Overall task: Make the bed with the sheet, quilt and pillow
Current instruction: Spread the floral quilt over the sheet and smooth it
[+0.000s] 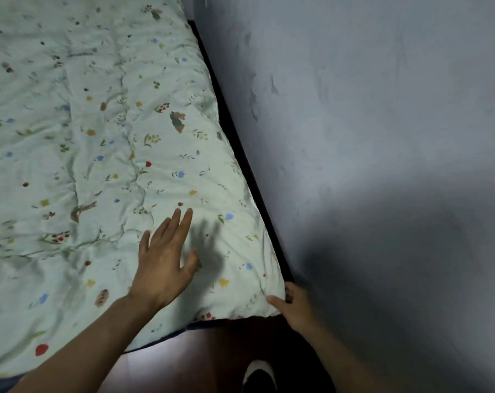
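Head view. The quilt [104, 154], pale green with a floral print, is spread over the bed, its long axis running away from the viewer, up the frame beside the grey wall [382, 137]. The near right corner is pinched in the right hand [293, 304], thumb on top and fingers curled under, presumably so the corner can be tugged square to the bed edge. The left hand [164, 265] is held flat, fingers spread and open, nothing grasped, just above or on the cloth; contact cannot be told. It is probably placed there to smooth wrinkles. A dark sheet edge [203, 324] is seen beneath the quilt. No pillow is in view.
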